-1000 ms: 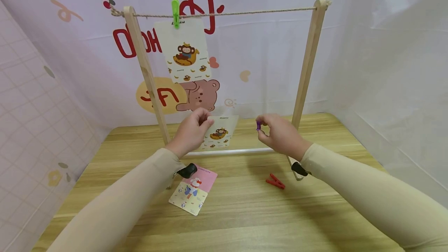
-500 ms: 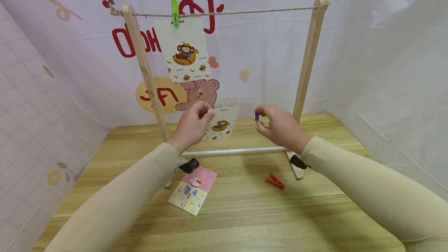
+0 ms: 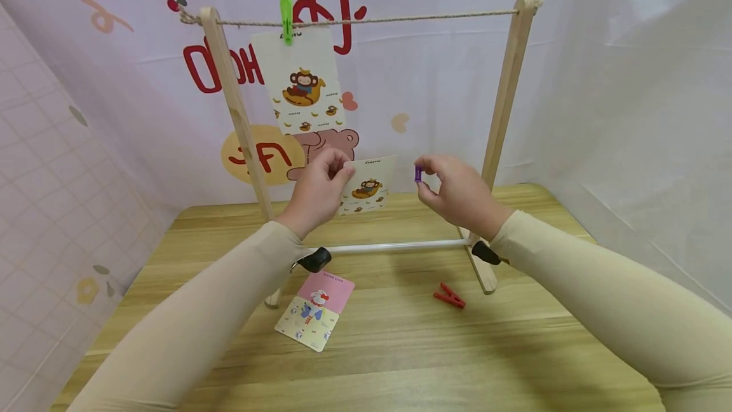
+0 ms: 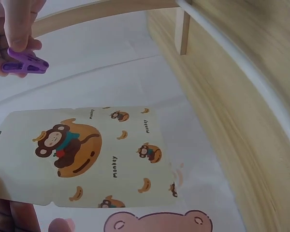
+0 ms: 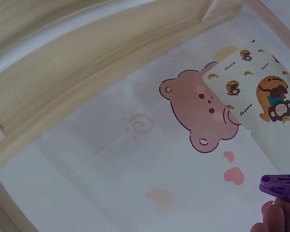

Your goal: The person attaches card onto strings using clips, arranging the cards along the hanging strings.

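Twine (image 3: 412,19) runs between two wooden posts in the head view, and a green clothespin (image 3: 286,21) fastens a monkey card to it near the left post (image 3: 237,100). Below that hanging card (image 3: 303,81), the person's left grip (image 3: 318,191) grasps a second monkey card (image 3: 368,186) by its edge, held up in the air above the bench (image 3: 400,355). To its right, the person's right grip (image 3: 460,199) pinches a purple clothespin (image 3: 418,174) between thumb and fingers, apart from the held card. On the bench lie a pink and yellow card (image 3: 316,311), near the left sleeve, and a red clothespin (image 3: 449,296) farther right.

From the left wrist, the second monkey card spreads across the lower left, thumb and fingers grasping it at the left edge. The purple clothespin shows above it at upper left, in the fingers of the right grip.

From the right wrist, the purple clothespin sits at the lower right with fingertips beneath it. The second monkey card stands above it at the right, overlapping a printed bear (image 5: 198,106) on the backdrop cloth (image 5: 101,179).
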